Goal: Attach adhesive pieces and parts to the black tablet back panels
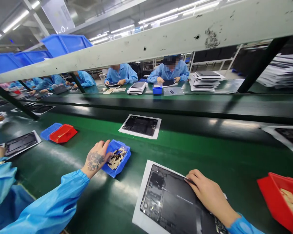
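My left hand (97, 158) reaches into a small blue tray (117, 158) of gold-and-black small parts, its fingers curled over the near rim. Whether they pinch a part is hidden. My right hand (208, 194) rests on an opened black tablet chassis (172, 201) lying on a white sheet (139, 214). Its fingers are pressed together against the chassis top edge, maybe on a thin tool I cannot make out.
A red tray (280, 198) sits at my right. A red tray (62, 133) on a blue lid and another chassis (20, 143) lie to my left by a co-worker's sleeve (0, 182). A further chassis (140, 125) lies on the belt. Workers in blue sit opposite.
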Motion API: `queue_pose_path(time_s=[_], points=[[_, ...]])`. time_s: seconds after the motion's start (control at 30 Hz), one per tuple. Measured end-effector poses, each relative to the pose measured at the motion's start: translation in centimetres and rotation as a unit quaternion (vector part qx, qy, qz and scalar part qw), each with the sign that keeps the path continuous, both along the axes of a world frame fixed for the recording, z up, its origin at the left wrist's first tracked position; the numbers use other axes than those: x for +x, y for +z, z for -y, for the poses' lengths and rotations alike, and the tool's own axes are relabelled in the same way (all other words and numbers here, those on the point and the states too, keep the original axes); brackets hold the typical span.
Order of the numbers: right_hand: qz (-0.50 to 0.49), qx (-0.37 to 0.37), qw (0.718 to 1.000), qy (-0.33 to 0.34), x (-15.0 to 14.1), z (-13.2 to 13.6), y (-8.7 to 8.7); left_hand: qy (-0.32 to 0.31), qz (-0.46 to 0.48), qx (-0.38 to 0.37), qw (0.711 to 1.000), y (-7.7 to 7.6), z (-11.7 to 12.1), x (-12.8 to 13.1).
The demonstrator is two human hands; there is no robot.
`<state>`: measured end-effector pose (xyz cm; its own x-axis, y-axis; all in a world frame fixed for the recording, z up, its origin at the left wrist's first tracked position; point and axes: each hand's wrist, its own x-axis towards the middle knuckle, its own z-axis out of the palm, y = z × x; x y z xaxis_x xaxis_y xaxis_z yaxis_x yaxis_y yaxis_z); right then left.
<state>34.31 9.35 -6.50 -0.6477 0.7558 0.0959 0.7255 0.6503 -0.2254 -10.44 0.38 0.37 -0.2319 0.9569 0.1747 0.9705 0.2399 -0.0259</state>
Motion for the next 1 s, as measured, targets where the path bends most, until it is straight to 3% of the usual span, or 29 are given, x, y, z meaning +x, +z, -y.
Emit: queue_pose_path(time_s=[0.17,0.3,0.53,0.73,0.83,0.93,1.0], points=[[-0.001,0.004,1.000,0.001,0.1,0.2,0.1,0.044,-0.011,-0.013,0.999,-2.4,-0.5,-0.5],[-0.005,0.010,1.000,0.004,0.2,0.2,0.1,0.044,0.007,-0.026,0.999,-2.9,-0.7,-1.2],[-0.016,0.008,1.000,0.000,0.2,0.1,-0.1,0.047,0.037,0.000,0.998,-2.0,-0.3,-1.5],[-0.037,0.034,0.999,0.002,0.5,0.0,-0.6,0.052,0.103,0.076,0.990,0.5,0.5,-0.9],[-0.118,0.088,0.989,-0.008,0.6,0.6,0.5,0.038,0.166,0.116,0.979,2.3,1.0,1.6],[-0.243,0.075,0.967,-0.005,0.1,2.3,3.0,-0.003,0.277,0.105,0.955,4.0,1.2,6.9],[-0.310,-0.010,0.951,0.006,-0.5,3.9,5.2,-0.052,0.471,0.072,0.878,4.8,1.0,11.5]])
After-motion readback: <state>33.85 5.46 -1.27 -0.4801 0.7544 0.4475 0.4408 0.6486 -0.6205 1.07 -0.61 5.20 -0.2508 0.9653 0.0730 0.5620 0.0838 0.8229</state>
